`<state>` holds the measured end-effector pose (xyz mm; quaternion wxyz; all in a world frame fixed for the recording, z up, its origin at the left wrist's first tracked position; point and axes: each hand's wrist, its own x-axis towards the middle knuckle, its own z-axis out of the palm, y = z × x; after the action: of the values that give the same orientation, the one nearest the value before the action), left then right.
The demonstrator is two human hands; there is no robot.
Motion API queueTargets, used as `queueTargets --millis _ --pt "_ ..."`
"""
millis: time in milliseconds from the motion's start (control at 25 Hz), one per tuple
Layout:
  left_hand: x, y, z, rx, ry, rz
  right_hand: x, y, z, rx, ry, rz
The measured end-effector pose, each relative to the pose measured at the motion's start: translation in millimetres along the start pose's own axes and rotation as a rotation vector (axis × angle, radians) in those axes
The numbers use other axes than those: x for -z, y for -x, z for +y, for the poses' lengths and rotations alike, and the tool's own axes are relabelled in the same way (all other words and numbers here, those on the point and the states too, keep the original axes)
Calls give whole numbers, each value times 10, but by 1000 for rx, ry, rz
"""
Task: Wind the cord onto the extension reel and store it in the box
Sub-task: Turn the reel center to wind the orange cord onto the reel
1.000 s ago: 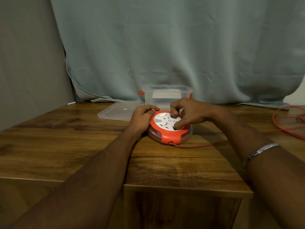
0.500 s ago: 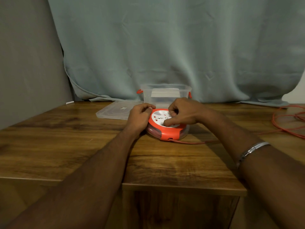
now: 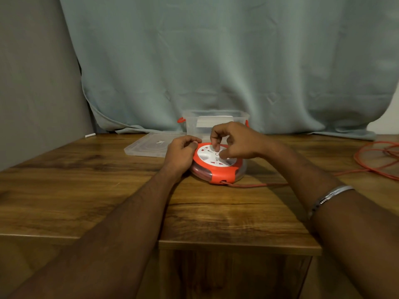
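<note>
Right now your left hand [image 3: 180, 153] curls against the reel's [image 3: 218, 165] orange rim, steadying it on the desk [image 3: 86, 182], while your right hand [image 3: 234, 140] sits over the white face, fingertips bent onto it. Hard, light plastic probably slides on wood, so keep the rim braced. Most of the thin, floppy cord [image 3: 375, 160] lies looped far right. Behind waits the open box [image 3: 216, 123], its lid [image 3: 149, 145] alongside, before a curtain [image 3: 216, 61].

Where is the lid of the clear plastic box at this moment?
In the head view the lid lies flat on the wooden table, left of the clear box and just behind the left hand.
</note>
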<state>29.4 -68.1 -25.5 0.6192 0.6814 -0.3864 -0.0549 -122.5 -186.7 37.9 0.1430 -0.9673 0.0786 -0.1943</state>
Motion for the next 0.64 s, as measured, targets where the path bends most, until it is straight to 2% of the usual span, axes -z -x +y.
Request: queueTargets --millis 160,440,640 --pt "0 -4 4 8 -7 7 79 60 121 -31 -2 -108" --pt "-6 11 4 -1 8 5 57 69 143 -30 -32 -72" --pt "-12 21 18 -22 18 -42 -15 20 74 -4 48 -48"
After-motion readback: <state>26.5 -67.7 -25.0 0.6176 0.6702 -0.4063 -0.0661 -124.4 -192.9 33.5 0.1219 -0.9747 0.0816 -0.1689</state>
